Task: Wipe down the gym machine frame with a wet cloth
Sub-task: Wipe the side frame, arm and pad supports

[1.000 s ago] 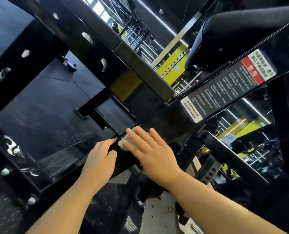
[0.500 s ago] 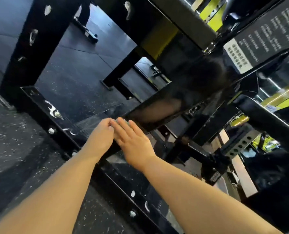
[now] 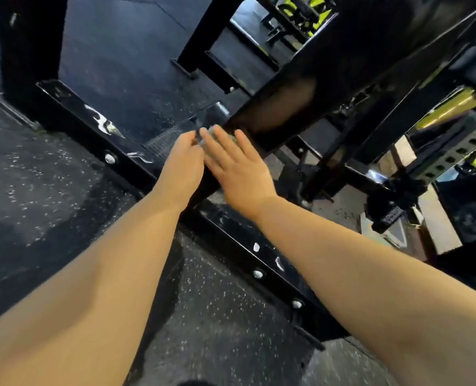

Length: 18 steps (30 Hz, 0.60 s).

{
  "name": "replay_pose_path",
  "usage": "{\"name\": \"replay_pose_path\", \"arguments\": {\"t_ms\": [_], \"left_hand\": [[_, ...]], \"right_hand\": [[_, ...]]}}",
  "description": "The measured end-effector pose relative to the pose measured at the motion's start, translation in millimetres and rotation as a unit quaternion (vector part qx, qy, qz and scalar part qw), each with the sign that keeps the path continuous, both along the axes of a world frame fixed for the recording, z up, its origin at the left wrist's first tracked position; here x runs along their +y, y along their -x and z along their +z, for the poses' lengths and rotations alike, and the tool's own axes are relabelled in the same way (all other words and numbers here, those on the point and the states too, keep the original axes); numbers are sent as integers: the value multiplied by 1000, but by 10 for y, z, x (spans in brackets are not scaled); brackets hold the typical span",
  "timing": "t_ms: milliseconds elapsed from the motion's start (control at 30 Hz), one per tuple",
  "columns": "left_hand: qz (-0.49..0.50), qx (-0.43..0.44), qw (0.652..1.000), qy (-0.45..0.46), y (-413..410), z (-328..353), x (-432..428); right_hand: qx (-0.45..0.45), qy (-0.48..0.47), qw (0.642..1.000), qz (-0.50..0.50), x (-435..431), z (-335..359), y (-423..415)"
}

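My right hand (image 3: 239,174), fingers spread, presses the cloth (image 3: 209,135) flat low on the sloping beam (image 3: 301,87) — left hand (image 3: 182,160) curled beside it, grip unclear — the smeared base rail (image 3: 231,240) looks unwiped.

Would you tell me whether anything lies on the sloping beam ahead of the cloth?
Nothing visible does. The right hand presses the cloth on the sloping beam, the left hand is beside it, and the beam's face above carries no object.

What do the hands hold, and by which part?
Right hand presses flat atop the grey cloth on the black metal beam; left hand: grip unclear.
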<state>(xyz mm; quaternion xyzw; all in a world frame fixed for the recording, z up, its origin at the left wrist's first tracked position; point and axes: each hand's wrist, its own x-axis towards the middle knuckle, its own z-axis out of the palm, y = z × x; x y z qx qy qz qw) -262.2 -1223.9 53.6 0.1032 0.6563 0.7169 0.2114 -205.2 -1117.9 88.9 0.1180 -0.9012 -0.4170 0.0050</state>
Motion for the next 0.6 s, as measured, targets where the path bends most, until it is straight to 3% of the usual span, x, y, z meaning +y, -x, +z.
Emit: {"name": "replay_pose_path", "arguments": {"t_ms": [67,167,233,333,400,467,600], "left_hand": [[-23,-7,999,35,4,-78,-54],[-57,-9,996,73,156,-268,-106],[-45,-16,995,90,257,-381,-109],[-71,-27,994,72,300,-367,-95],[-61,-36,997,42,303,-458,-100],[-25,-65,997,27,308,-524,-124],[-17,-81,996,31,324,-634,-146]], "right_hand": [[-68,-17,997,-14,-53,-296,61],[-95,-38,995,8,-64,-368,96],[-44,-39,998,39,44,-229,45],[123,4,989,83,228,19,-128],[154,26,984,86,276,-70,-151],[112,9,991,74,199,-317,-81],[-73,-26,996,41,-20,-1063,140]]}}
